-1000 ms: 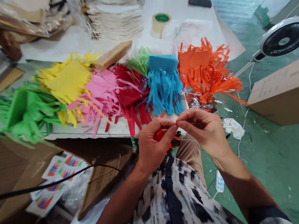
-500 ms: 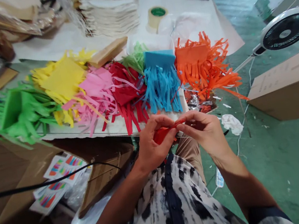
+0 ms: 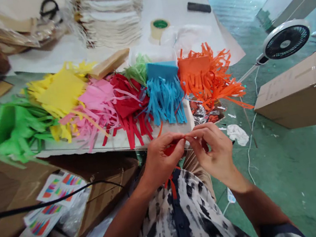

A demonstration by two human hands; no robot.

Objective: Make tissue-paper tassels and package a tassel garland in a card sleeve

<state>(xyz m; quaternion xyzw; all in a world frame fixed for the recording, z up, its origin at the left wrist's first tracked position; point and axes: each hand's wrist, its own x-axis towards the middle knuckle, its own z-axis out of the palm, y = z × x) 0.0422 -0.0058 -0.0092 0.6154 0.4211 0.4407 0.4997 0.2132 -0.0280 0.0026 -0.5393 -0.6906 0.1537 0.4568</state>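
Close in front of my shirt, my left hand (image 3: 160, 156) is closed around a red fringed paper piece (image 3: 170, 149). My right hand (image 3: 216, 151) pinches the piece's edge, fingertips meeting those of the left. Orange-red strips hang below the left hand against the shirt. Most of the piece is hidden by my fingers. Just beyond lie fringed bundles along the table edge: green (image 3: 4, 124), yellow (image 3: 59, 88), pink (image 3: 97, 93), dark red (image 3: 123, 94), blue (image 3: 162, 71) and orange (image 3: 194, 67).
Farther back on the table are a tape roll (image 3: 160, 29), a black bar-shaped object (image 3: 199, 7), black-handled scissors (image 3: 49, 9) and stacked white material (image 3: 111, 19). A fan (image 3: 287, 42) and a cardboard box (image 3: 300, 82) stand at right. Printed cards (image 3: 52, 193) lie in an open box at lower left.
The view has shifted slightly, so the table things sit farther left. My fingertips have drawn together over the red paper's edge, and orange-red strips now show below the left hand.
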